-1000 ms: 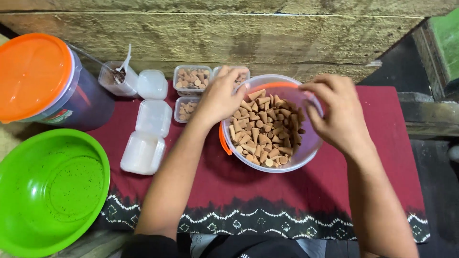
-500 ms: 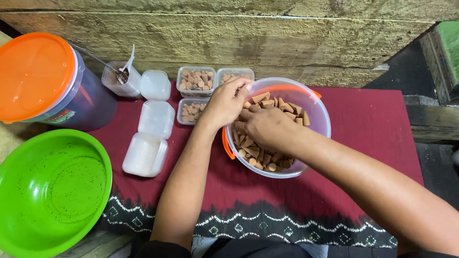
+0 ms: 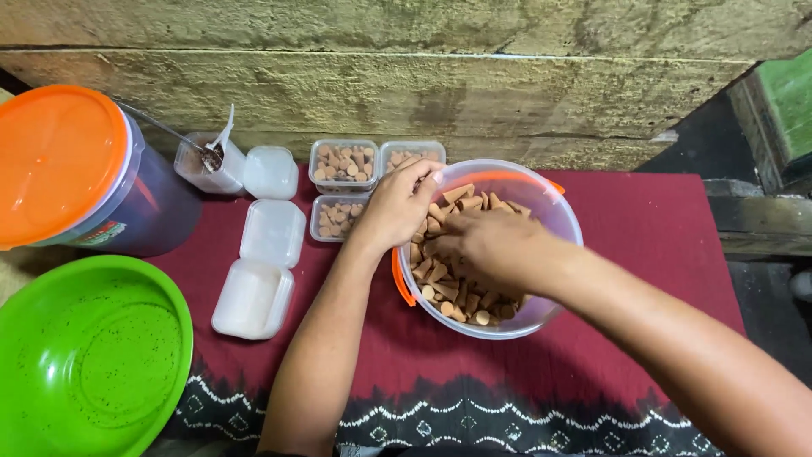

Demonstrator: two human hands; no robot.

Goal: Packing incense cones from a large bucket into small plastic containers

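Observation:
A clear plastic bucket (image 3: 554, 211) with an orange handle stands on the dark red cloth, filled with several brown cone-shaped pieces (image 3: 448, 279). My left hand (image 3: 397, 207) rests on the bucket's near-left rim, fingers curled over it. My right hand (image 3: 491, 250) is down inside the bucket among the cones, fingers closed around some of them. Left of the bucket stand three small clear tubs (image 3: 342, 162) holding the same brown pieces.
A big tub with an orange lid (image 3: 55, 161) stands far left, a green basin (image 3: 85, 364) in front of it. Three white lidded tubs (image 3: 271, 233) and a small jar with a spoon (image 3: 210, 159) lie between. A rough wooden wall (image 3: 423, 76) runs behind.
My right hand came from the bucket's right rim down and left into the cones. My left hand stayed on the rim.

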